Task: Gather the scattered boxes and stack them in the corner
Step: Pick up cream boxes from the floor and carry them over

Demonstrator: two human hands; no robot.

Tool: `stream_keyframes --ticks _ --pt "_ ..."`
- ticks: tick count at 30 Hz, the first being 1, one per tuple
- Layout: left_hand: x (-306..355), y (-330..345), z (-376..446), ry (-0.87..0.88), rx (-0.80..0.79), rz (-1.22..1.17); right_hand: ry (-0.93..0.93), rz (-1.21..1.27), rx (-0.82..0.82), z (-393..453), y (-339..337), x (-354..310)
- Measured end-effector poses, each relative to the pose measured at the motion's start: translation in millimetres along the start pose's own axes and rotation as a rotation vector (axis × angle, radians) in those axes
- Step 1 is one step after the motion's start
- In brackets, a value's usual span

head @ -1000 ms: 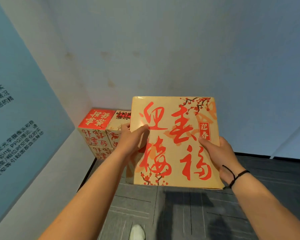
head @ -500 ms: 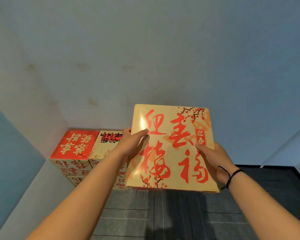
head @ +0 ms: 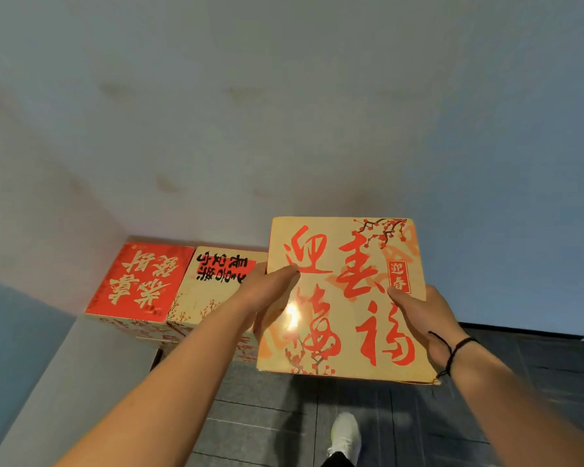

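We face a pale wall (head: 317, 112) above dark floor tiles (head: 267, 416). Our left hand (head: 270, 294) and right hand (head: 422, 321) grip the cream box (head: 344, 308) between them, seemingly just right of the corner stack (head: 169, 288).

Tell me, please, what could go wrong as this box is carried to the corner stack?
The large beige cardboard box with red calligraphy hides the floor ahead, so the white shoe may trip. The left hand and right hand grip only its edges; the glossy box could slip.
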State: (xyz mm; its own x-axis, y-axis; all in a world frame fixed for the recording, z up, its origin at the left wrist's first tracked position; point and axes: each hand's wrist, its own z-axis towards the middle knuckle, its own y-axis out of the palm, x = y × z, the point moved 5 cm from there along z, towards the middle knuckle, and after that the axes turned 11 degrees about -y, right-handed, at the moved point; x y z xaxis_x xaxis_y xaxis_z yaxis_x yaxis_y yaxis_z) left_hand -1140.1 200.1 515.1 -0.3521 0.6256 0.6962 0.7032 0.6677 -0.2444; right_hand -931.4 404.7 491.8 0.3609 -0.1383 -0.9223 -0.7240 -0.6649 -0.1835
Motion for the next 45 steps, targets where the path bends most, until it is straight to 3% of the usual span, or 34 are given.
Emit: stream_keyframes --ticks 9,14,23,32,42,45 --pt "-3 -9 156 -0.141 0.04 0.03 0.062 -0.139 -0.086 145 51 54" --pt "-29 -13 235 -0.187 0.019 0.085 0.141 -0.148 -0.107 208 79 120" --pt "-76 -9 336 -0.201 0.063 0.188 0.268 -0.102 -0.084 270 115 217" --pt "-115 0 366 -0.112 0.249 0.327 0.271 -0.111 -0.1 299 136 270" --pt "-126 10 371 0.036 0.263 0.588 0.247 -0.204 -0.135 312 148 288" --pt "-128 8 372 0.052 0.298 0.555 0.231 -0.229 -0.144 317 149 292"
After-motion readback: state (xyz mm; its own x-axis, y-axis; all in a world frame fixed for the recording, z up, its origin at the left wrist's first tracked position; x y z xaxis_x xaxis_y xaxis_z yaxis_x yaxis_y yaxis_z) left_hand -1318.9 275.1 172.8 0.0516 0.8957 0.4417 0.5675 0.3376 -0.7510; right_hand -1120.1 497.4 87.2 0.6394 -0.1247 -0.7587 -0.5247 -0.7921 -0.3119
